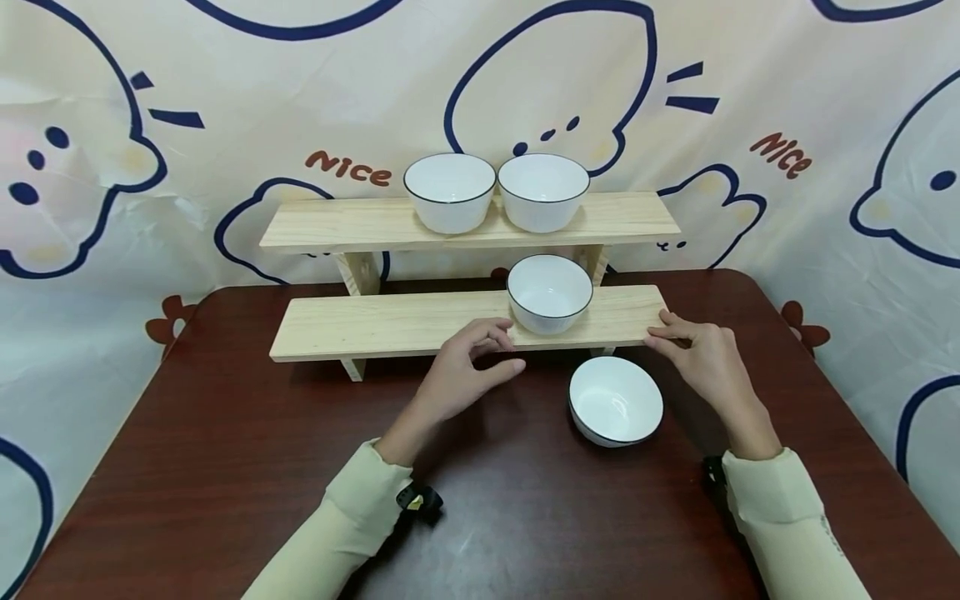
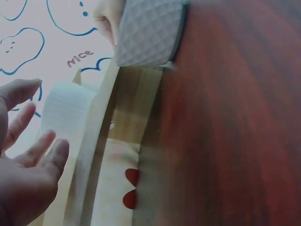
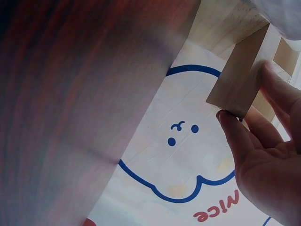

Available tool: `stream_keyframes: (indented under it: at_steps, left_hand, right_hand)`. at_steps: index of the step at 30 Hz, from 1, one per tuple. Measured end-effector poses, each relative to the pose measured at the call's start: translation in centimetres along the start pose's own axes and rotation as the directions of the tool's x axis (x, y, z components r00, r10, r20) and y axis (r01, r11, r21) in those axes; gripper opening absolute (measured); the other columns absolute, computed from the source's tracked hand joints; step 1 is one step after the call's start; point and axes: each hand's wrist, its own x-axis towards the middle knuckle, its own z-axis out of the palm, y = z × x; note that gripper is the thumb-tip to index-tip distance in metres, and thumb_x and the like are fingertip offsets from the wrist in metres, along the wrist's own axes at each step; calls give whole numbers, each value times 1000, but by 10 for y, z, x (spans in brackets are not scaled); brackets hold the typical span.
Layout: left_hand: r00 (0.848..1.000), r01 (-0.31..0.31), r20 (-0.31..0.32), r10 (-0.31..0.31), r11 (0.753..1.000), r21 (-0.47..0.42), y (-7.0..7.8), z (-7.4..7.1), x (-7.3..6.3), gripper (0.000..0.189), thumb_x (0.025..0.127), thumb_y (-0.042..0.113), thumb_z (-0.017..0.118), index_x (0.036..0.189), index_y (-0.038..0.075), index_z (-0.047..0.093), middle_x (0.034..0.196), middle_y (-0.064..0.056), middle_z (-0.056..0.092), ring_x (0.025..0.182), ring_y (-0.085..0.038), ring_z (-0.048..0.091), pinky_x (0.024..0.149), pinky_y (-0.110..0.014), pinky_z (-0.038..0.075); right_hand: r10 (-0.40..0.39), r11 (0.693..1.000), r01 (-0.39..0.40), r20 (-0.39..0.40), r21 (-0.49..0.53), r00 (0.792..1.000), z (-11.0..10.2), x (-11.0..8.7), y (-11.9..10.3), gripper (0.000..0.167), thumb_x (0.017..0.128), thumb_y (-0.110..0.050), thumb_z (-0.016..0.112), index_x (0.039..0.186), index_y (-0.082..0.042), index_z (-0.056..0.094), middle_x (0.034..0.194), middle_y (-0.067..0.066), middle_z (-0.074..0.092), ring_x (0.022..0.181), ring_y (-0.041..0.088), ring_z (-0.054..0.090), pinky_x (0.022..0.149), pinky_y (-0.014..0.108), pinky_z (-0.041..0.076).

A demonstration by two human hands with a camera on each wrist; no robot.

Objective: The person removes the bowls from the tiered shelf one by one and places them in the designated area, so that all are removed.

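A two-tier wooden shelf [image 1: 450,323] stands on the table, its end corner gripped by my right hand [image 1: 705,362]. In the right wrist view, the thumb and fingers [image 3: 237,132] pinch the board end [image 3: 237,80] from two sides. My left hand [image 1: 467,375] hovers by the lower board's front edge with loosely bent fingers and nothing between them. Just beyond its fingertips, a white dark-rimmed bowl [image 1: 550,296] sits on the lower board. Another such bowl [image 1: 616,402] stands on the table between the hands, in front of the shelf.
Two more white bowls, a left one [image 1: 450,193] and a right one [image 1: 543,193], sit side by side on the upper board [image 1: 337,223]. The dark red-brown table [image 1: 225,500] reaches back to a curtain [image 1: 300,92] printed with cartoon figures.
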Motion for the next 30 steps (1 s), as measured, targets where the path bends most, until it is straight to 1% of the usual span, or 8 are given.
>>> stream_keyframes:
  at_steps: [5, 7, 10, 12, 16, 23, 27, 30]
  left_hand:
    - [992, -16, -125, 11, 999, -43, 2, -4, 13, 23, 88, 8, 79, 102, 1, 63, 137, -16, 56, 129, -27, 53, 105, -35, 47]
    - [988, -22, -152, 15, 999, -45, 2, -4, 19, 25, 88, 9, 79, 103, -1, 62, 138, -16, 54, 130, -27, 52, 104, -36, 48]
    - [985, -25, -173, 15, 998, -53, 2, -4, 27, 30, 88, 11, 80, 107, -4, 61, 139, -13, 51, 128, -24, 52, 103, -34, 49]
    - [984, -25, -177, 14, 998, -62, 3, -3, 32, 33, 88, 12, 80, 110, -4, 61, 140, -12, 49, 127, -23, 52, 102, -35, 49]
    - [986, -20, -165, 8, 998, -67, 4, -2, 39, 35, 87, 13, 81, 112, -1, 60, 143, -10, 48, 126, -24, 52, 102, -37, 50]
    - [990, -10, -138, 3, 999, -46, 2, -1, 43, 33, 88, 14, 81, 111, 3, 60, 147, -10, 46, 130, -24, 49, 101, -39, 50]
    - [993, -2, -118, -5, 999, -54, 1, -1, 46, 35, 88, 15, 80, 114, 2, 62, 147, -12, 47, 128, -25, 51, 102, -41, 49]
    - [995, 12, -100, -18, 998, -65, 0, -1, 48, 35, 88, 15, 80, 116, 2, 63, 146, -11, 48, 127, -25, 51, 102, -44, 49]
  right_hand:
    - [-4, 1000, 4, 2, -5, 1000, 0, 0, 1, 23, 86, -5, 81, 106, 6, 76, 125, 29, 62, 110, 52, 60, 39, 25, 40]
    - [-6, 1000, 6, 1, -5, 1000, 0, 0, 1, 23, 86, -4, 81, 106, 6, 76, 125, 29, 62, 110, 52, 60, 40, 25, 41]
    - [-8, 1000, 8, -2, -3, 1000, 0, 0, 1, 23, 86, -4, 81, 106, 6, 76, 124, 29, 62, 111, 51, 59, 41, 24, 43]
    - [-8, 1000, 8, -3, -2, 1000, 0, 0, 1, 23, 86, -4, 81, 106, 6, 76, 124, 29, 62, 111, 51, 59, 43, 24, 45]
    - [-8, 1000, 8, -1, -2, 1000, 0, 0, 1, 23, 86, -4, 81, 106, 6, 76, 124, 29, 62, 111, 51, 59, 43, 24, 45]
    - [-3, 1000, 3, 5, -2, 1000, 0, 1, 1, 23, 86, -4, 81, 106, 6, 76, 124, 29, 62, 111, 52, 59, 42, 24, 44]
    - [-1, 1000, 1, 2, -2, 1000, -1, 1, 1, 23, 86, -4, 81, 106, 6, 76, 124, 29, 62, 110, 52, 59, 41, 25, 43]
    - [-2, 1000, 2, 4, -6, 1000, -1, 0, 1, 23, 86, -4, 81, 106, 6, 76, 124, 29, 62, 111, 52, 59, 44, 30, 48]
